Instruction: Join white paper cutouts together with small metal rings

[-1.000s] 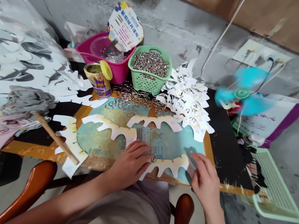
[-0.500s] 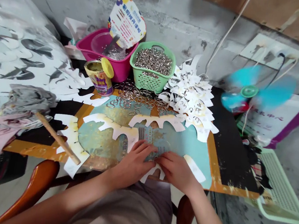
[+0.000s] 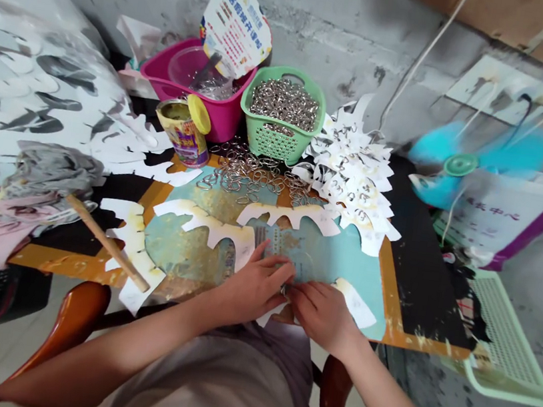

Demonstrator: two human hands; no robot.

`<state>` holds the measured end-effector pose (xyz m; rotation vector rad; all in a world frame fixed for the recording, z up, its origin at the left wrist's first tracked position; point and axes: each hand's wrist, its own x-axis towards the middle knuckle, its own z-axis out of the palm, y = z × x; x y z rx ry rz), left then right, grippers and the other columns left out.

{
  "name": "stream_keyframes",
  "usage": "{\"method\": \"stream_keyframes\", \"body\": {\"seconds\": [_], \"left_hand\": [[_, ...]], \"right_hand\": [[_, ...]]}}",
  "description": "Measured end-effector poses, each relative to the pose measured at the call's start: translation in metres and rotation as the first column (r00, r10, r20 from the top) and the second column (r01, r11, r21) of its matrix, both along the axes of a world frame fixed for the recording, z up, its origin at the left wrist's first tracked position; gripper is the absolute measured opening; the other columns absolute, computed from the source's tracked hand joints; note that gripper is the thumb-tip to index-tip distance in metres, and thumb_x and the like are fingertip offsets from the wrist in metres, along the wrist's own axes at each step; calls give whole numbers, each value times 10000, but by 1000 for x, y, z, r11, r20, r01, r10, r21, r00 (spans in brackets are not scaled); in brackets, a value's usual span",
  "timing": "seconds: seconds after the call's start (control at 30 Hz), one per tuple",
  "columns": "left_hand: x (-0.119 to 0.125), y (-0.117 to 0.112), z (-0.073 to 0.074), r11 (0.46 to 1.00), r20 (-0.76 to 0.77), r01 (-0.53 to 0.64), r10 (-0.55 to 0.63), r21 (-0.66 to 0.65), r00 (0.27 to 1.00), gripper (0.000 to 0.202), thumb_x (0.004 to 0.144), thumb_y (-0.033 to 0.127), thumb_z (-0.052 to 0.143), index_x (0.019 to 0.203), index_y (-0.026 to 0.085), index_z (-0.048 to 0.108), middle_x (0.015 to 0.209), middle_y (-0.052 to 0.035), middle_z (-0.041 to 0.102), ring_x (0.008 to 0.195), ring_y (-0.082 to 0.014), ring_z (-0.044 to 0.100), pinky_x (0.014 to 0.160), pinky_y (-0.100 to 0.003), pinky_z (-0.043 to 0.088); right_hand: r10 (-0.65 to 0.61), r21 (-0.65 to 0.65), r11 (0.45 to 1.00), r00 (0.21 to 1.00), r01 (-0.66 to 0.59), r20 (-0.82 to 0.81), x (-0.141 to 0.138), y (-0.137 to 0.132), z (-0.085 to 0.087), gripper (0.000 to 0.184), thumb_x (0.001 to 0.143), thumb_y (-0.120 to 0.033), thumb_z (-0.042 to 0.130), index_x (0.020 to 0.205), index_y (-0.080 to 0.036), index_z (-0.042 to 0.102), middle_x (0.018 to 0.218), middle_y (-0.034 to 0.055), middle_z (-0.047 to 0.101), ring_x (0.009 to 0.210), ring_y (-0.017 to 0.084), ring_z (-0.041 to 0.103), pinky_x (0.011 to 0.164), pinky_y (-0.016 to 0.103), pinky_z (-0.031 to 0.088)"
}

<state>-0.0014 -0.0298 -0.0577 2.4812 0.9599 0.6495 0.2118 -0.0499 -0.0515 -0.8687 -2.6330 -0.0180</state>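
Ring between left hand, right hand near table edge — grips unclear; blue surface beyond.

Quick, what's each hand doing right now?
Left hand: curled by a small metal piece; hold unclear.
Right hand: curled over the white cutout; grip hidden.

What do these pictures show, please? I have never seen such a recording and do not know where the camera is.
There is no robot here, only a person's bare left hand and right hand. One camera, worn on the head, takes every picture, looking forward and down. On the table lie white strips and loose rings; behind stand a can and a green basket of rings. The fingertips meet over one strip, at a small shiny thing, perhaps a ring; which hand grips it, I cannot tell.
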Motion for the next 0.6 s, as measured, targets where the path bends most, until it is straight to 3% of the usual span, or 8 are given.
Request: {"method": "stream_keyframes", "body": {"seconds": [0.1,0.2,0.4,0.5,0.6], "left_hand": [[-1,-3,0,996,-9,-29,30,88,1000,176,928,224,599,1102,205,590,946,-57,727,1275,-271,537,1201,-636,92],[-1,-7,-1,987,-9,-28,29,156,1000,85,941,221,593,972,244,669,867,-19,732,1288,-269,525,1204,-652,27],[-3,-10,-4,972,18,-65,62,225,998,158,947,232,602,850,263,722,1156,-33,683,1281,-272,498,1189,-663,93],[-3,-11,-3,965,15,-84,83,250,996,141,927,217,629,859,270,741,1159,-58,654,1212,-250,524,1190,-647,123],[-4,-12,-3,958,20,-74,71,276,997,133,917,194,639,863,263,739,1112,-42,679,1189,-234,532,1208,-617,104]], "right_hand": [[-49,26,998,999,50,-21,-5,-13,-7,126,957,-153,548,861,-174,628,743,51,657,679,194,583,608,336,425],[-99,-63,994,992,94,-84,-5,-21,-9,131,960,-111,518,912,-170,626,780,63,664,724,195,597,657,328,465],[-157,-352,932,972,88,-173,8,-15,7,284,956,-127,482,1223,-177,567,1005,105,663,883,231,591,735,367,512],[-100,-309,949,990,64,-101,11,-4,10,358,943,-91,462,1279,-176,554,1012,113,654,868,236,573,722,369,505],[20,-276,961,1000,-26,-24,11,8,8,277,932,-93,501,1166,-177,621,976,93,657,850,224,569,711,344,497]]}}
